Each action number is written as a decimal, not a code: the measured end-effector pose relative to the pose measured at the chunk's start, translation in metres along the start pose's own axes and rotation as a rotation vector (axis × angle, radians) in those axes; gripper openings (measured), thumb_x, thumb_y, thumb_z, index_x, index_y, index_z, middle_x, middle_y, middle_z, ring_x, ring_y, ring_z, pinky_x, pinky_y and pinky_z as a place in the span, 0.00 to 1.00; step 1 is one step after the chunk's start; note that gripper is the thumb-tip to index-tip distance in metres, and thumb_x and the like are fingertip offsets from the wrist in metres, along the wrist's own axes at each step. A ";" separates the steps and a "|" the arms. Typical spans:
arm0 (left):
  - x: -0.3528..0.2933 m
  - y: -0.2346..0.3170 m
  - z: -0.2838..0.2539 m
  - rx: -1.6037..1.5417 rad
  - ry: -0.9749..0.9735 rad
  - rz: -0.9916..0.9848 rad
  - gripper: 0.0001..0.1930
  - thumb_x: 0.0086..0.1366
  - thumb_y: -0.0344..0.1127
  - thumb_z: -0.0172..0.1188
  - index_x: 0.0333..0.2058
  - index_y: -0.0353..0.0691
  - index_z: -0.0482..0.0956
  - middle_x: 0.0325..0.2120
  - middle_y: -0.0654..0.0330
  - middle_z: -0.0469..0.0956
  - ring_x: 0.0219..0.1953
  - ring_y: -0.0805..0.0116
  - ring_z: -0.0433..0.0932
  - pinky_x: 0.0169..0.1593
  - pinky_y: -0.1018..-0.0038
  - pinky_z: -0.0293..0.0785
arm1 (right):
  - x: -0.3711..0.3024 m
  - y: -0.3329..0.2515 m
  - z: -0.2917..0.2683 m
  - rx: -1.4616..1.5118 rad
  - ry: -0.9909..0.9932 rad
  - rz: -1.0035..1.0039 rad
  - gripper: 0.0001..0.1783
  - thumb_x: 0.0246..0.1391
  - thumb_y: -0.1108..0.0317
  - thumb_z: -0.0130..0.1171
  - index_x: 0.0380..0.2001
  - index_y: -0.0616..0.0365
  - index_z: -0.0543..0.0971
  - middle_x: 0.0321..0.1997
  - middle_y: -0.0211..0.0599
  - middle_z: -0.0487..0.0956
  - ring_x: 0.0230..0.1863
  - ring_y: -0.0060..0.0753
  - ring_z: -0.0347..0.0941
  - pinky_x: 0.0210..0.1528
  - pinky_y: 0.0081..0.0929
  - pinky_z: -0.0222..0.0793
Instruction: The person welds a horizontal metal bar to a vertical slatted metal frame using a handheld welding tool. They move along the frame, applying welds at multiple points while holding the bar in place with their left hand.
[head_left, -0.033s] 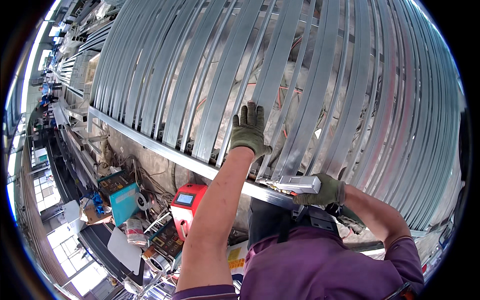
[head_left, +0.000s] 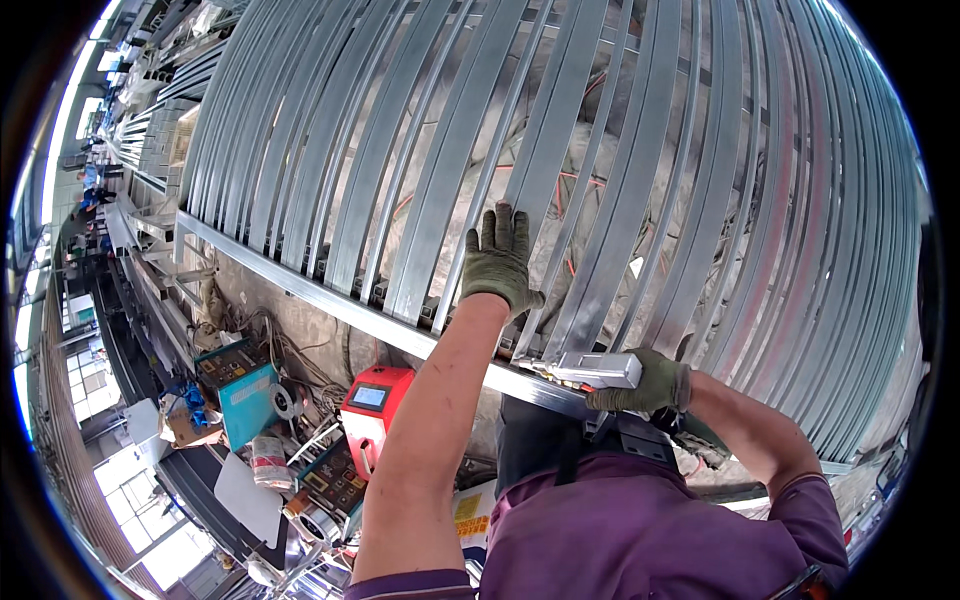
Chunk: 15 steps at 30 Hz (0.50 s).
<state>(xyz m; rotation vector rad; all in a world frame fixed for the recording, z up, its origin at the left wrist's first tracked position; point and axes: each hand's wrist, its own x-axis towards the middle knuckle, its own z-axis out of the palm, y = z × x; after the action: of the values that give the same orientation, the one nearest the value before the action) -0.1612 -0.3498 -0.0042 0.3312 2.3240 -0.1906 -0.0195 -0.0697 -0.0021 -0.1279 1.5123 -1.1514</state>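
My left hand [head_left: 498, 262], in a dark green work glove, lies with its fingers stretched flat on a grey metal bar [head_left: 545, 150]. One fingertip pokes bare out of the glove. The gloved right hand [head_left: 650, 384] is wrapped round a silver, boxy handheld welding gun [head_left: 603, 370]. Its narrow nozzle points left, at the inner side of the front rail [head_left: 300, 286], close to the end of a bar. Whether the tip touches the metal I cannot tell. Many parallel bars run away from this rail, with gaps between them.
Left of my body, below the rail, stands a red machine [head_left: 378, 410] with a small screen. Beside it are a teal box [head_left: 240, 392], a spool [head_left: 287, 403] and tangled cables [head_left: 285, 352]. Red and dark lines cross the floor under the bars. People appear small at the far left.
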 end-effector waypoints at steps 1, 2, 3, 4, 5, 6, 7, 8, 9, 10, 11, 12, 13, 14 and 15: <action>0.001 0.001 -0.001 0.000 0.009 0.002 0.75 0.59 0.72 0.74 0.85 0.40 0.32 0.85 0.40 0.27 0.87 0.43 0.33 0.86 0.46 0.36 | 0.000 -0.002 0.001 -0.023 0.006 0.003 0.40 0.55 0.38 0.81 0.62 0.51 0.84 0.38 0.35 0.89 0.32 0.29 0.86 0.36 0.31 0.86; 0.001 0.001 -0.001 0.000 0.005 0.000 0.75 0.59 0.73 0.74 0.85 0.40 0.32 0.85 0.39 0.27 0.87 0.42 0.33 0.86 0.46 0.36 | 0.000 -0.004 0.001 -0.046 0.013 0.006 0.40 0.55 0.37 0.81 0.62 0.51 0.85 0.36 0.34 0.88 0.29 0.28 0.86 0.32 0.30 0.85; 0.002 0.001 -0.001 0.001 0.001 0.000 0.75 0.58 0.73 0.74 0.85 0.40 0.32 0.85 0.39 0.27 0.87 0.42 0.33 0.86 0.46 0.36 | 0.001 -0.004 0.000 -0.046 0.004 0.021 0.40 0.55 0.37 0.81 0.61 0.51 0.85 0.34 0.34 0.88 0.27 0.28 0.85 0.31 0.30 0.85; 0.001 0.002 -0.002 0.004 -0.004 -0.002 0.75 0.58 0.73 0.74 0.85 0.40 0.32 0.85 0.39 0.28 0.87 0.42 0.33 0.86 0.45 0.36 | 0.002 -0.004 0.000 -0.046 -0.004 0.034 0.40 0.54 0.37 0.82 0.61 0.51 0.85 0.33 0.34 0.88 0.26 0.28 0.85 0.30 0.30 0.85; 0.001 0.002 -0.002 0.008 -0.001 -0.005 0.75 0.58 0.73 0.74 0.85 0.39 0.32 0.85 0.39 0.28 0.87 0.42 0.33 0.86 0.45 0.36 | 0.003 -0.007 0.001 -0.045 -0.013 0.048 0.40 0.54 0.37 0.82 0.60 0.52 0.85 0.32 0.33 0.88 0.24 0.28 0.84 0.28 0.31 0.84; 0.002 0.003 -0.002 0.012 0.000 -0.008 0.75 0.58 0.72 0.74 0.85 0.39 0.32 0.85 0.39 0.28 0.87 0.42 0.33 0.86 0.45 0.36 | 0.002 -0.011 0.000 -0.028 -0.023 0.080 0.40 0.54 0.37 0.82 0.60 0.52 0.85 0.32 0.33 0.88 0.25 0.28 0.85 0.29 0.31 0.85; 0.002 0.004 -0.004 0.016 0.003 -0.011 0.75 0.58 0.72 0.74 0.85 0.39 0.33 0.85 0.39 0.28 0.87 0.42 0.33 0.86 0.45 0.36 | -0.001 -0.020 -0.001 -0.012 -0.034 0.110 0.40 0.54 0.37 0.82 0.60 0.52 0.85 0.31 0.33 0.88 0.26 0.29 0.85 0.29 0.32 0.85; 0.001 0.005 -0.005 0.016 0.000 -0.014 0.75 0.59 0.72 0.74 0.85 0.39 0.33 0.85 0.39 0.28 0.87 0.42 0.34 0.85 0.45 0.37 | -0.002 -0.025 -0.002 0.004 -0.044 0.141 0.40 0.54 0.37 0.82 0.60 0.52 0.85 0.31 0.33 0.88 0.26 0.30 0.86 0.30 0.32 0.85; 0.001 0.006 -0.006 0.016 -0.003 -0.017 0.75 0.59 0.72 0.74 0.85 0.39 0.33 0.85 0.38 0.28 0.87 0.42 0.34 0.85 0.45 0.37 | -0.001 -0.026 -0.003 -0.030 -0.052 0.145 0.40 0.54 0.37 0.82 0.60 0.52 0.85 0.32 0.34 0.88 0.26 0.30 0.86 0.30 0.32 0.85; 0.001 0.006 -0.008 0.017 -0.004 -0.020 0.74 0.59 0.72 0.74 0.85 0.39 0.33 0.85 0.38 0.29 0.87 0.42 0.34 0.85 0.45 0.37 | 0.000 -0.026 -0.004 -0.063 -0.060 0.148 0.40 0.54 0.37 0.81 0.60 0.53 0.85 0.32 0.34 0.88 0.27 0.31 0.86 0.30 0.32 0.86; 0.001 0.006 -0.008 0.021 -0.005 -0.017 0.74 0.59 0.72 0.74 0.85 0.38 0.33 0.85 0.38 0.29 0.87 0.42 0.34 0.85 0.45 0.37 | 0.000 -0.028 -0.004 -0.096 -0.067 0.151 0.40 0.54 0.36 0.81 0.60 0.53 0.85 0.32 0.35 0.89 0.27 0.31 0.87 0.30 0.32 0.86; 0.002 0.006 -0.007 0.024 -0.006 -0.015 0.74 0.59 0.72 0.74 0.85 0.38 0.33 0.85 0.38 0.29 0.87 0.42 0.35 0.85 0.45 0.37 | -0.001 -0.032 -0.005 -0.104 -0.075 0.167 0.40 0.54 0.36 0.80 0.60 0.52 0.85 0.33 0.36 0.89 0.27 0.32 0.87 0.31 0.33 0.86; 0.003 0.006 -0.007 0.027 -0.006 -0.013 0.74 0.59 0.72 0.74 0.85 0.38 0.33 0.85 0.38 0.29 0.87 0.42 0.35 0.85 0.44 0.37 | -0.004 -0.041 -0.007 -0.113 -0.085 0.183 0.40 0.54 0.35 0.80 0.60 0.52 0.85 0.33 0.36 0.89 0.28 0.33 0.87 0.32 0.33 0.86; 0.003 0.006 -0.007 0.028 -0.005 -0.015 0.74 0.59 0.73 0.74 0.85 0.38 0.34 0.85 0.38 0.29 0.87 0.42 0.35 0.85 0.44 0.38 | -0.005 -0.046 -0.008 -0.122 -0.094 0.199 0.41 0.55 0.34 0.79 0.60 0.52 0.85 0.34 0.37 0.89 0.28 0.33 0.88 0.33 0.34 0.86; 0.003 0.006 -0.006 0.029 -0.004 -0.017 0.74 0.59 0.73 0.74 0.85 0.38 0.34 0.85 0.38 0.29 0.87 0.42 0.35 0.85 0.44 0.38 | -0.006 -0.047 -0.008 -0.130 -0.088 0.198 0.41 0.55 0.34 0.79 0.60 0.51 0.85 0.34 0.38 0.90 0.28 0.34 0.88 0.34 0.34 0.87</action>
<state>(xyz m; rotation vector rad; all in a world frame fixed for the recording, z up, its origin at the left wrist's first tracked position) -0.1659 -0.3419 -0.0023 0.3254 2.3221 -0.2328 -0.0473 -0.0854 0.0339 -0.1126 1.4863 -0.8797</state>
